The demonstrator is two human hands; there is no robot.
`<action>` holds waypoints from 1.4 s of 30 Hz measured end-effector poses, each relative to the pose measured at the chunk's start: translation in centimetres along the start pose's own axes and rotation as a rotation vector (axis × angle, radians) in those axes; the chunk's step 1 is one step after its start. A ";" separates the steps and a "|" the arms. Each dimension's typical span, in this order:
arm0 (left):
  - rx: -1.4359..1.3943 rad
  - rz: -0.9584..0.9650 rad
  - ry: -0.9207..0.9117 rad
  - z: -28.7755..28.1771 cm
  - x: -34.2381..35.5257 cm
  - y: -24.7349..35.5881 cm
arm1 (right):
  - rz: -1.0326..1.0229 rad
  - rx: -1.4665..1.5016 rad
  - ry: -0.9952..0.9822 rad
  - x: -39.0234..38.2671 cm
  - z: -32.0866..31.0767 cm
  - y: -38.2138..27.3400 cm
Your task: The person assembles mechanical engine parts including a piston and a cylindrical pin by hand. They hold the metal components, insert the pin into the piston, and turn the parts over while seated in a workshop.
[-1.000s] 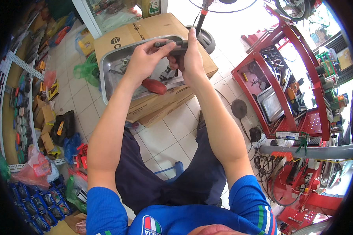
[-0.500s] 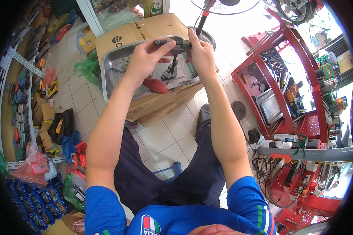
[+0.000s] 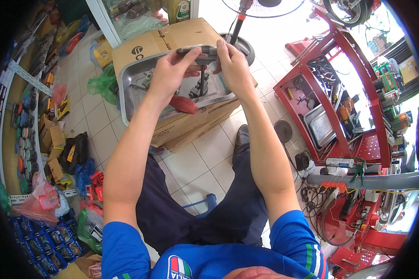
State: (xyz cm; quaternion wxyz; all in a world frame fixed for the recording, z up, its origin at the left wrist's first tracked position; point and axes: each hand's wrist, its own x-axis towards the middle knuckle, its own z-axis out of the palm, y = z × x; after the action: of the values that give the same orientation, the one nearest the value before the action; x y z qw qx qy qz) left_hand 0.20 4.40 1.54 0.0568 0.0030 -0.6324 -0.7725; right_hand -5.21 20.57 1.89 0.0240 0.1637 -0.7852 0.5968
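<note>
Over the metal tray (image 3: 124,100), both my hands grip one dark metal part (image 3: 206,59) with a thin dark stem pointing down toward the tray. My left hand (image 3: 167,72) pinches its left end between thumb and fingers. At the other end, my right hand (image 3: 235,67) closes around it, the thumb on the near upper side. Fingers hide much of the part, so its exact kind does not show. A red-handled screwdriver (image 3: 184,105) lies across the tray's near edge, its shaft partly behind my left wrist. Small grey metal pieces (image 3: 199,88) lie inside the tray.
The tray rests on a cardboard box (image 3: 186,123). Behind it stands a fan (image 3: 239,23). A red tool cart (image 3: 307,97) with tools is at right, with cables (image 3: 309,195) nearer. Shelves, plastic bags (image 3: 37,200) and blue packages (image 3: 46,242) line the left side.
The dark part has turned to lie more level, and my right hand has shifted slightly left and closer to my left hand. Both hands keep hold of it.
</note>
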 end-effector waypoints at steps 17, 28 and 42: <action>0.025 0.028 0.019 0.5 0.7 -0.4 | 0.088 0.212 -0.068 0.7 -1.2 0.9; 0.071 0.041 0.026 0.6 0.2 0.1 | 0.250 0.207 -0.013 0.5 -1.1 0.0; 0.055 0.033 0.027 0.5 0.4 0.1 | 0.271 0.227 -0.062 0.8 -1.6 0.6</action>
State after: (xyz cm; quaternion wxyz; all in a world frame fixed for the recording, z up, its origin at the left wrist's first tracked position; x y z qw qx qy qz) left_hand -0.28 4.79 1.72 0.0778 0.0047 -0.6524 -0.7539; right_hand -6.42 22.04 1.95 -0.0996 0.0763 -0.7279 0.6741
